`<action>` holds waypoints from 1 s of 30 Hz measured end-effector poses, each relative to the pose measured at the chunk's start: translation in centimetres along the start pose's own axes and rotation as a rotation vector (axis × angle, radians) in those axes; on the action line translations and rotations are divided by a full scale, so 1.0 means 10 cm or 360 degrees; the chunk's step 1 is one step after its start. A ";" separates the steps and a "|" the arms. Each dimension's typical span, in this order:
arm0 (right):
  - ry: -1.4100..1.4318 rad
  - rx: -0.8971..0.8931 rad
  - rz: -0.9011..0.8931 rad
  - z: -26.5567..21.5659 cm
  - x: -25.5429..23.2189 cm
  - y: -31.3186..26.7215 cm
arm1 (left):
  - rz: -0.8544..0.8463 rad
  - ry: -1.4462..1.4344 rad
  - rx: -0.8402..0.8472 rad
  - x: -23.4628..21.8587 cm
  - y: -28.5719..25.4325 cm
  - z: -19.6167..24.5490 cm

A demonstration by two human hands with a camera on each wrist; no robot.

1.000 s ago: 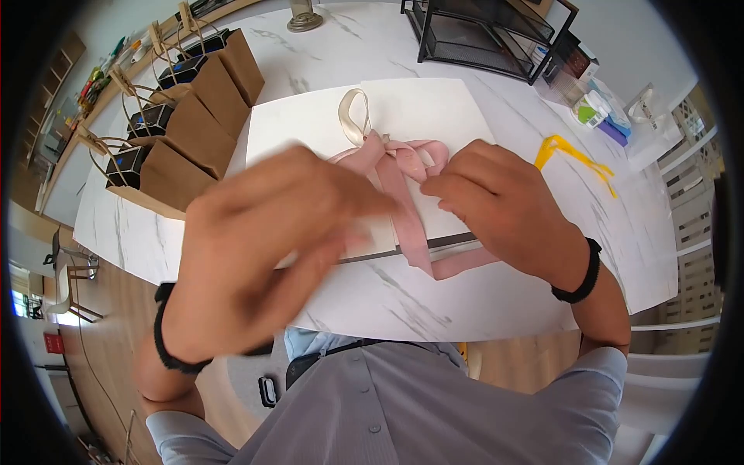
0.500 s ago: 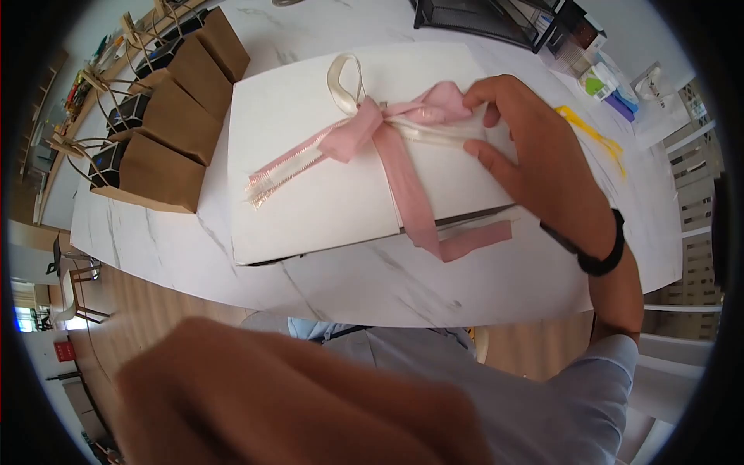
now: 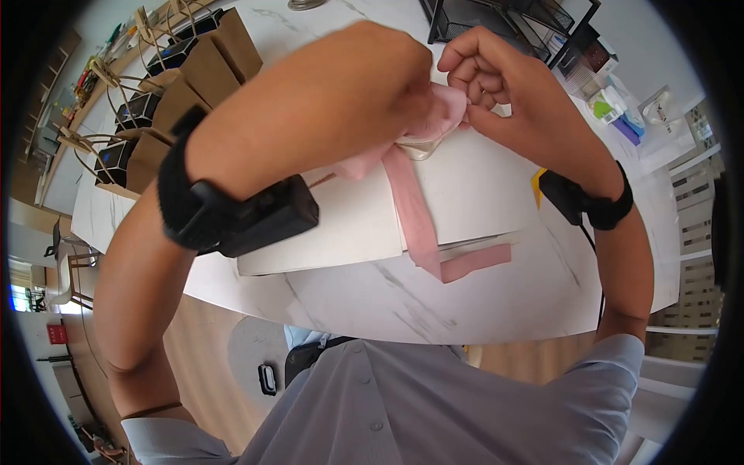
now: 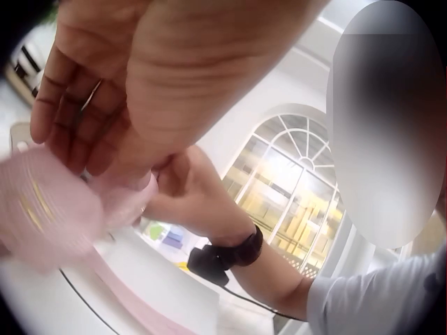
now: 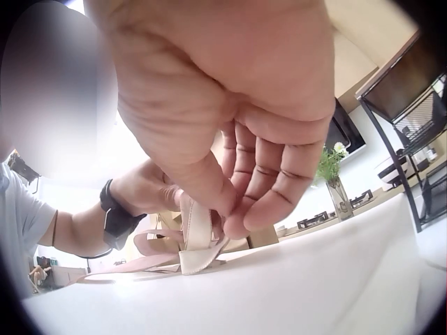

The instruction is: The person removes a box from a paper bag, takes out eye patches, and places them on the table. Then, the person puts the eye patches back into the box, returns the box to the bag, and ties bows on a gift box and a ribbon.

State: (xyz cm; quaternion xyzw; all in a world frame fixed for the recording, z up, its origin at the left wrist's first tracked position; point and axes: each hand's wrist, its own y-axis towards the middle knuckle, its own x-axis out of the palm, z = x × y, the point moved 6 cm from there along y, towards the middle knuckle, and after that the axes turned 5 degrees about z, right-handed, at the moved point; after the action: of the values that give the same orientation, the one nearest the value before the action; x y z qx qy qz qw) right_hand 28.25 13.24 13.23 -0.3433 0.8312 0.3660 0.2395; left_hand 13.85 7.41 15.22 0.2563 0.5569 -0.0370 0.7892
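A pink ribbon [image 3: 411,209] with a cream ribbon [image 3: 422,147] is tied in a bow on a flat white box [image 3: 333,232]. My left hand [image 3: 372,85] reaches across the box and holds the bow's loop; in the head view its own back hides most of its fingers. From the right, my right hand [image 3: 504,93] pinches the edge of the same pink loop between thumb and index finger, the other fingers curled. The right wrist view shows the cream loop [image 5: 198,234] standing up beside the right fingertips. One pink tail hangs over the box's front edge onto the table.
Several brown paper bags [image 3: 232,46] with clothespins on their handles stand at the left of the marble-patterned table [image 3: 349,310]. A black mesh rack [image 3: 465,23] is at the back right, with small packages [image 3: 612,105] near it. Yellow ribbon [image 3: 536,186] lies by the right wrist.
My left hand dropped toward the body, away from the box, then came back up over the bow. The right hand has moved up and now pinches the pink loop.
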 end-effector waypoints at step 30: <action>-0.0370 -0.0401 -0.0393 0.17 0.77 0.90 | -0.0051 0.0399 0.0539 0.24 -0.71 0.63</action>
State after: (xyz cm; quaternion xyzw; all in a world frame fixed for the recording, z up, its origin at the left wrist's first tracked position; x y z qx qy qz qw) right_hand 16.75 15.98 11.21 -0.4250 0.6973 0.4721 0.3321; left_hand 17.70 -1.00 12.09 0.3790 0.6406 -0.1103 0.6587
